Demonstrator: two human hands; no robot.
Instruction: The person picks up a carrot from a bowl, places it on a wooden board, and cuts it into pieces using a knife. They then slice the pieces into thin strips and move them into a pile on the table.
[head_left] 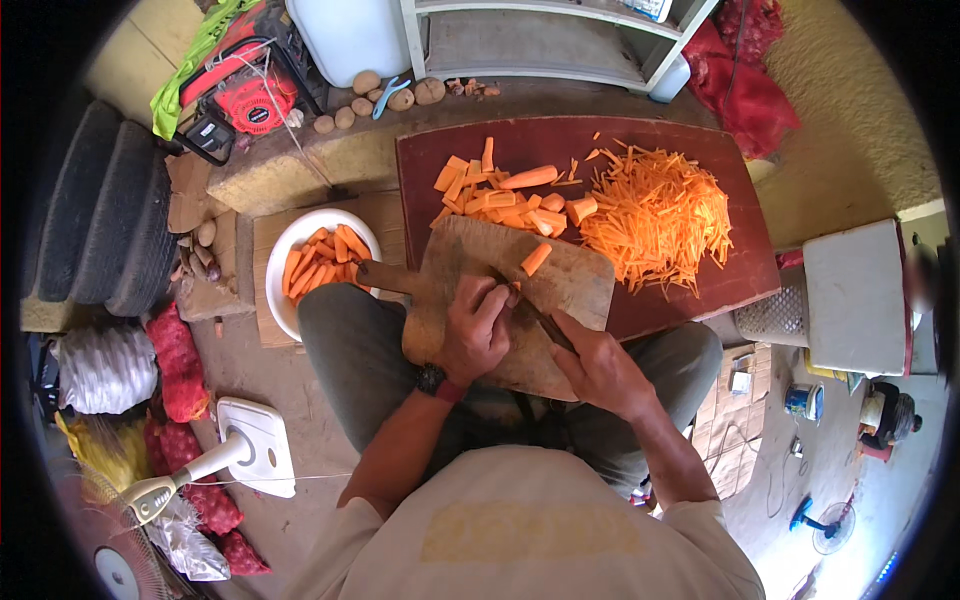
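The right hand point(603, 374) grips a knife point(546, 323); the left hand point(476, 330) curls beside it (whether around anything, I cannot tell). The thighs point(665, 375) likely steady the chopping board point(575, 285).

A white-framed open shelf unit point(540, 50) is set at the far side; a rough, yellowish plaster wall point(850, 130) is seen at the right. The grey-brown floor point(318, 430) is brightly lit toward the lower right.
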